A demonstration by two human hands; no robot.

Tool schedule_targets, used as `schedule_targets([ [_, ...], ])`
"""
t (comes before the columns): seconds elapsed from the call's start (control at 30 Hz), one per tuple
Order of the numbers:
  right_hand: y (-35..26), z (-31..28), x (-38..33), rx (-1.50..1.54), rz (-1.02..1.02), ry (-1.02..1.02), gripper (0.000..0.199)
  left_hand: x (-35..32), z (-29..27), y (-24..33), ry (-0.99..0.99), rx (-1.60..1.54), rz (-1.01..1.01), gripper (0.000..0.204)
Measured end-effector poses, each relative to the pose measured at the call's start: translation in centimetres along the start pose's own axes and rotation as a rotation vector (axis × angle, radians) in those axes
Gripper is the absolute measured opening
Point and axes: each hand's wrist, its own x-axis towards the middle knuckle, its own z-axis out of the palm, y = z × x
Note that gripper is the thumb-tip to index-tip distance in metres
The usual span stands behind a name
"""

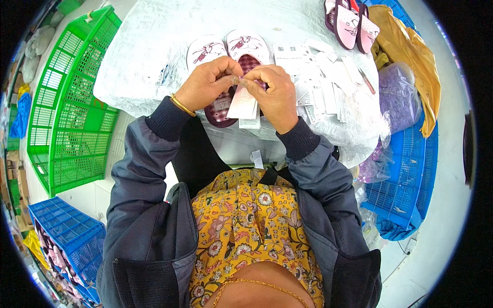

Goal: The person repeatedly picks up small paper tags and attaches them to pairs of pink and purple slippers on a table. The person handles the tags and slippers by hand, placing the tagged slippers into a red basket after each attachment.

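Note:
My left hand (212, 86) and my right hand (275, 95) meet fingertip to fingertip at the table's near edge, both closed in a pinch. White hang tags (243, 104) dangle just below; my right thumb and fingers grip their top end. Whatever my left fingertips pinch there is too small to make out. Under my hands lies a pair of slippers: the left slipper (206, 49) and the right slipper (248, 43) have white uppers with a dark red drawing and checked dark red insoles. Their middles are partly hidden by my hands and the tags.
Loose white tags (323, 77) are spread right of my right hand, beside a thin reddish-brown tool (366, 81). More pink slippers (349, 23) stand at the table's far right. Green crates (72, 108) stand left, a blue crate (72, 231) lower left, another blue crate (405, 174) at right.

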Motion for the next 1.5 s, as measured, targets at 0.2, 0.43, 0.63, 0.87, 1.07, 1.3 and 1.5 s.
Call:
schedule_targets([
  [0.2, 0.1, 0.1, 0.1, 0.014, -0.006, -0.032, 0.012, 0.1, -0.1, -0.1, -0.044, -0.016, 0.002, 0.01],
  [0.43, 0.1, -0.2, -0.1, 0.007, -0.074, -0.069, 0.007, -0.2, -0.1, 0.1, -0.047, -0.019, -0.013, 0.009],
  [0.63, 0.6, 0.2, -0.3, -0.051, -0.125, -0.07, 0.007, -0.1, 0.3, -0.7, -0.042, -0.028, 0.055, 0.012],
  [0.87, 0.9, -0.8, 0.1, -0.03, 0.017, -0.205, 0.013, -0.6, 0.6, 0.9, 0.238, 0.17, 0.067, 0.011],
  [1.07, 0.7, -1.5, 1.6, 0.175, 0.21, -0.274, 0.037, -1.8, -1.6, -2.6, 0.778, 0.245, 0.248, 0.011],
  [1.3, -0.7, 2.8, 4.5, -0.227, 0.079, -0.361, 0.038, -2.5, -3.4, -7.4, 0.943, 0.406, 0.093, 0.013],
  [1.5, 0.6, 4.1, 5.5, -0.302, -0.005, -0.197, 0.042, -1.5, -2.7, -7.8, 0.894, -0.066, 0.097, 0.008],
])
